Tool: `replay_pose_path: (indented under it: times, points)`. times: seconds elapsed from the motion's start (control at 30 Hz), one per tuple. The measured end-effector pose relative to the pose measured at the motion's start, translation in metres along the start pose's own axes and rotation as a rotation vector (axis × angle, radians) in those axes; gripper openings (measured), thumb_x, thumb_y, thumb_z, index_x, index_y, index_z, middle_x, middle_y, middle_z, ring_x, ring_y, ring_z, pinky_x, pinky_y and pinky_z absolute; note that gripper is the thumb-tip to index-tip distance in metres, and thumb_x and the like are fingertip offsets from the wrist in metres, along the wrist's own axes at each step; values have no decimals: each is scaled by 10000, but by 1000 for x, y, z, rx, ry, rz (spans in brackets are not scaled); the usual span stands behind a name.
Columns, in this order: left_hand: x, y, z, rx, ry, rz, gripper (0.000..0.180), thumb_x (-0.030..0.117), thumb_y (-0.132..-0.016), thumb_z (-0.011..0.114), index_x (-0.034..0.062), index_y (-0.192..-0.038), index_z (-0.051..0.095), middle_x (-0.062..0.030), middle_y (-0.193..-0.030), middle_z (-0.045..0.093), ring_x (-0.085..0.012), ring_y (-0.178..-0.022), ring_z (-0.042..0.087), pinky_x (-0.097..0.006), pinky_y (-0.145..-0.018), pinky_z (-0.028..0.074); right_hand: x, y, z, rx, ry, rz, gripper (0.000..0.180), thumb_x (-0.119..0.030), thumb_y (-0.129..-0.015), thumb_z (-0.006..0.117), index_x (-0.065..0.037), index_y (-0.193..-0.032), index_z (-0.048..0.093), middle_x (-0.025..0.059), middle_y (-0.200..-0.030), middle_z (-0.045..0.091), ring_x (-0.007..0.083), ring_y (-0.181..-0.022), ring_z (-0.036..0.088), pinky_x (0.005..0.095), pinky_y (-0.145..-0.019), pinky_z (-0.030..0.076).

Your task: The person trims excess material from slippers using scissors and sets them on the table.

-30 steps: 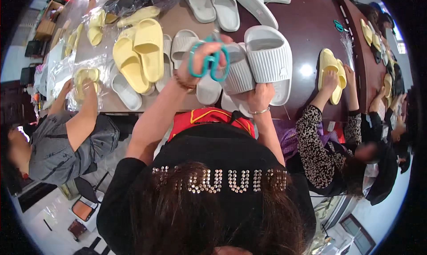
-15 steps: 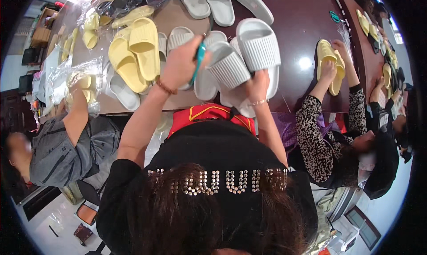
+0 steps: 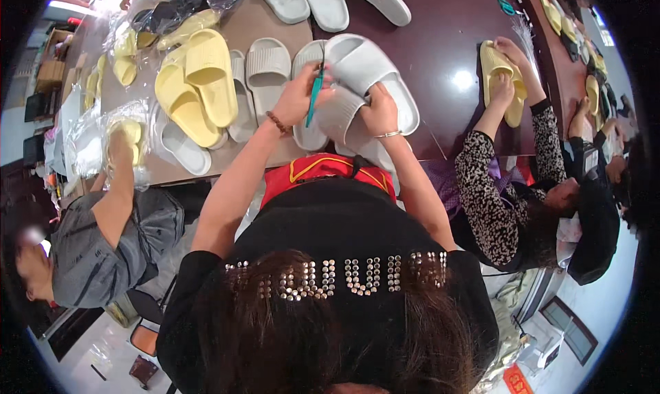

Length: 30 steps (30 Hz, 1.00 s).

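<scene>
Left hand (image 3: 297,98) grips teal-handled scissors (image 3: 314,100), blades pointing up against a grey slide sandal (image 3: 368,74). Right hand (image 3: 378,111) clasps that sandal's strap from the near side, holding it on the dark table (image 3: 450,23) just ahead of the person's chest. 2 yellow sandals (image 3: 196,88) lie stacked to the left, with more grey sandals (image 3: 267,68) between. At right, a co-worker's hands (image 3: 505,71) hold another yellow sandal (image 3: 496,64).
</scene>
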<state>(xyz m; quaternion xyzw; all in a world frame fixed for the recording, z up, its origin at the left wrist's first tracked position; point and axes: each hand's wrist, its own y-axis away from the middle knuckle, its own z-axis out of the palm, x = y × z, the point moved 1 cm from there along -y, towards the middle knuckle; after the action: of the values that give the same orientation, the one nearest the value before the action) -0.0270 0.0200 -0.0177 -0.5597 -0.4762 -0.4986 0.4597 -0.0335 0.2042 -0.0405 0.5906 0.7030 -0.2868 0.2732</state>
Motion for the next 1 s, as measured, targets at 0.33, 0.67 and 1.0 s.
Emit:
replay_pose_path:
  times: [0.33, 0.67, 1.0]
  points:
    - [-16, 4, -2, 33, -65, -198, 503, 171, -731, 647, 1, -1150, 425, -67, -933, 573, -192, -832, 556, -304, -734, 444, -8, 18, 24, 79, -138, -98, 293, -42, -583, 518, 3, -872, 511, 163, -848, 532, 360, -807, 516, 423, -678, 429]
    - [21, 0, -72, 78, 180, -408, 367, 92, -708, 629, 5, -1036, 489, -20, -795, 541, -97, -737, 524, -214, -666, 417, -59, -7, 15, 91, -233, -335, 237, -21, -618, 513, -34, -852, 550, 122, -781, 538, 316, -740, 532, 386, -640, 441]
    - [85, -19, -198, 539, 167, -123, 313, 45, -796, 497, -3, -1103, 465, -95, -889, 581, -170, -675, 569, -264, -490, 458, -7, 16, 50, -834, 133, -158, 274, -288, -730, 537, -141, -950, 608, 108, -951, 588, 276, -897, 559, 392, -747, 449]
